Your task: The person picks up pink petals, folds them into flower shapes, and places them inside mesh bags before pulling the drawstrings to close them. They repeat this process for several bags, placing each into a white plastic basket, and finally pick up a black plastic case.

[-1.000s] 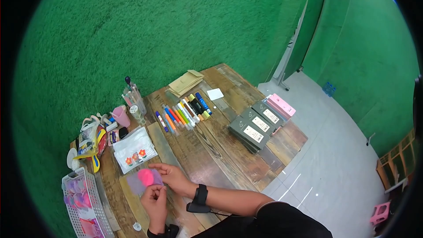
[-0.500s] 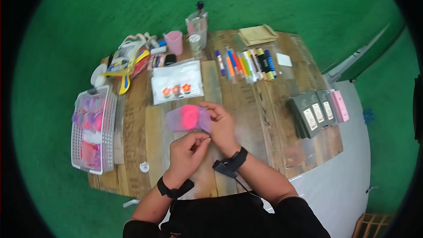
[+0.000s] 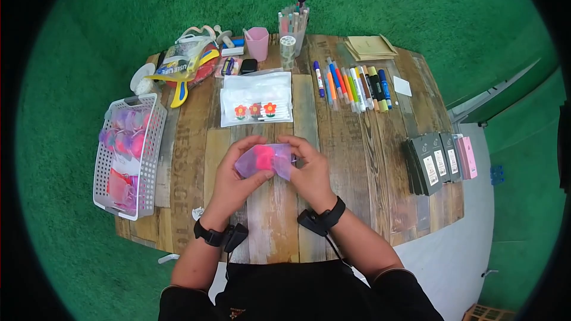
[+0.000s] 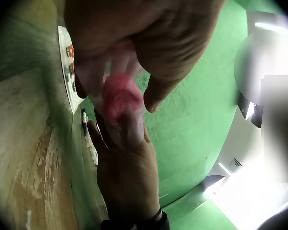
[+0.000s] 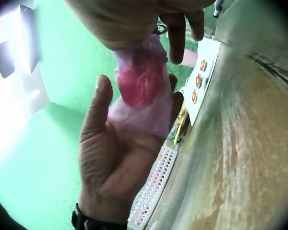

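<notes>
A sheer purple pouch [image 3: 279, 157] with a bright pink lump [image 3: 264, 157] inside is held up between both hands over the near middle of the table. The left hand [image 3: 235, 172] cradles its left end, fingers behind and thumb along the near edge. From the other side, the right hand [image 3: 312, 172] holds the gathered right end. In the right wrist view, the pouch [image 5: 144, 117] lies against the left palm, with the left thumb standing up beside it. The left wrist view shows the pink lump [image 4: 120, 98] through the thin cloth, blurred.
A white basket [image 3: 148, 166] of similar pouches stands left. Beyond the hands lies a clear bag [image 3: 256, 86] with red flowers. Several markers [image 3: 357, 89] lie in a row at the back right, near dark boxes [image 3: 428, 166]. A pink cup [image 3: 257, 44] stands at the back.
The head view has swung round to face the table squarely. The left hand has shifted from pinching the pouch's near edge to holding its left end, while the right hand stays at the right end.
</notes>
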The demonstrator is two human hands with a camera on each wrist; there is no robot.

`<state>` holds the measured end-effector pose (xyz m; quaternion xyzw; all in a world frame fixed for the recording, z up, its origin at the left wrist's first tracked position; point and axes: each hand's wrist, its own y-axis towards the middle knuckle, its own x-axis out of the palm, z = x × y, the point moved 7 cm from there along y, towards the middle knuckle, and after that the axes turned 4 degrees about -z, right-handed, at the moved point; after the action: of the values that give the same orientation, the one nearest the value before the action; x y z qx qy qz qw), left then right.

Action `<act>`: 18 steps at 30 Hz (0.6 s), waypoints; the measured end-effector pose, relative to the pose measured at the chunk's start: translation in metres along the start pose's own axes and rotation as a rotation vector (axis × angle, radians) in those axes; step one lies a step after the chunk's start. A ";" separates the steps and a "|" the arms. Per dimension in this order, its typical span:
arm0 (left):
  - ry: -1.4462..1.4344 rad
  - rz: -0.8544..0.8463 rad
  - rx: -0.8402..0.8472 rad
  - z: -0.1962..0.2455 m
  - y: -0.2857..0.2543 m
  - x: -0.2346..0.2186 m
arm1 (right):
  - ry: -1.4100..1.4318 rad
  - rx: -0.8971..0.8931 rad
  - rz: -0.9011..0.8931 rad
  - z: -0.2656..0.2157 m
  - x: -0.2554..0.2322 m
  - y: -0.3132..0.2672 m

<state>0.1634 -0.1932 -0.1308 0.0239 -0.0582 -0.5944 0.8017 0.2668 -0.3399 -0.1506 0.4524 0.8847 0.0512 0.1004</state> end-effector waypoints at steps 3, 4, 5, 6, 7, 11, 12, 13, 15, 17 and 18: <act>0.084 -0.003 -0.046 -0.002 0.001 0.002 | -0.062 -0.031 -0.033 -0.006 0.001 0.002; 0.127 0.002 -0.066 -0.003 0.001 0.002 | -0.073 -0.039 -0.048 -0.008 0.001 0.003; 0.086 0.011 -0.102 -0.009 0.000 0.000 | -0.125 -0.063 -0.102 -0.011 0.004 0.003; 0.046 0.020 -0.139 -0.016 -0.001 -0.002 | -0.178 -0.087 -0.155 -0.014 0.006 0.003; 0.005 0.028 -0.176 -0.022 -0.002 -0.003 | -0.230 -0.110 -0.208 -0.016 0.010 0.002; 0.013 0.046 -0.236 -0.015 -0.003 0.003 | -0.305 -0.165 -0.233 -0.013 0.018 0.002; 0.032 0.043 -0.219 -0.015 -0.002 0.003 | -0.291 -0.160 -0.209 -0.013 0.017 0.002; 0.051 0.040 -0.202 -0.015 -0.002 0.004 | -0.277 -0.155 -0.184 -0.012 0.015 0.002; 0.235 0.035 -0.059 0.004 0.002 0.003 | -0.280 -0.098 -0.193 -0.012 0.012 0.002; 0.405 -0.037 -0.004 0.016 0.003 0.002 | -0.321 -0.090 -0.206 -0.017 0.009 0.002; 0.483 -0.106 -0.024 0.016 0.001 -0.002 | -0.360 -0.109 -0.215 -0.022 0.007 0.002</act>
<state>0.1620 -0.1901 -0.1145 0.1590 0.1435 -0.6134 0.7602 0.2597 -0.3331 -0.1293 0.3510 0.8916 0.0061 0.2860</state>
